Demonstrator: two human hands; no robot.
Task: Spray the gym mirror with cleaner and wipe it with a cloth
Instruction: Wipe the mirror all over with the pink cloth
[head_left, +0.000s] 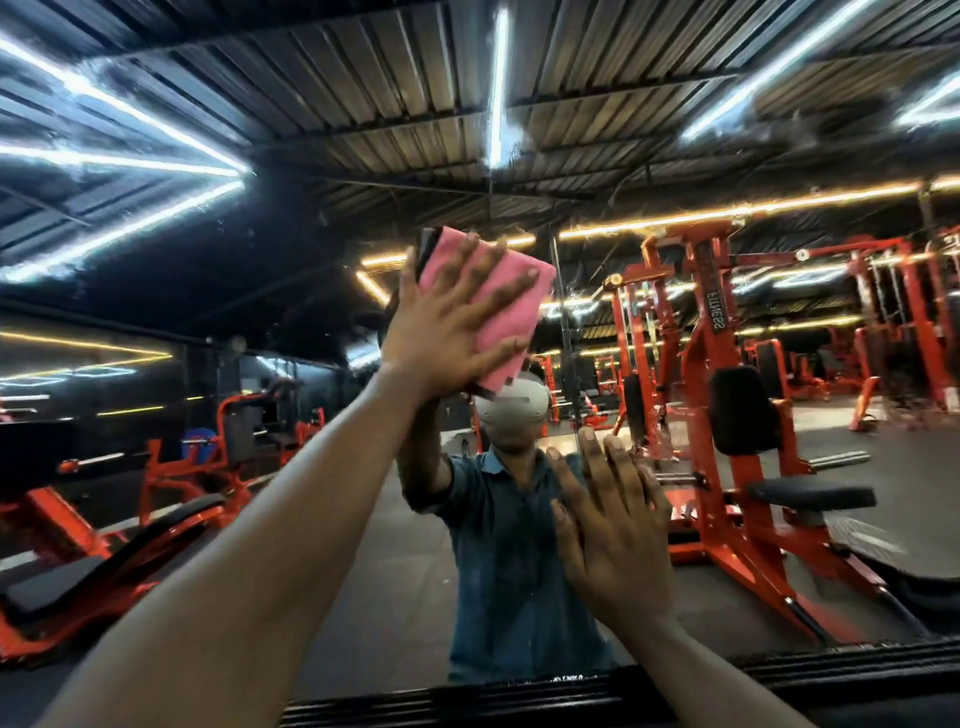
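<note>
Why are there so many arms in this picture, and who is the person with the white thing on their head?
It is one person looking into a big gym mirror. A camera worn on their head took the picture, so you see their real arms and also their reflection. The left hand presses a pink cloth flat on the glass to wipe it. The right hand rests open on the mirror and holds nothing. The white thing is the headset, seen in the reflection. The orange gym machines are reflections too.

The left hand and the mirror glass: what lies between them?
In the head view, a folded pink cloth lies between the left hand, fingers spread flat, and the mirror.
</note>
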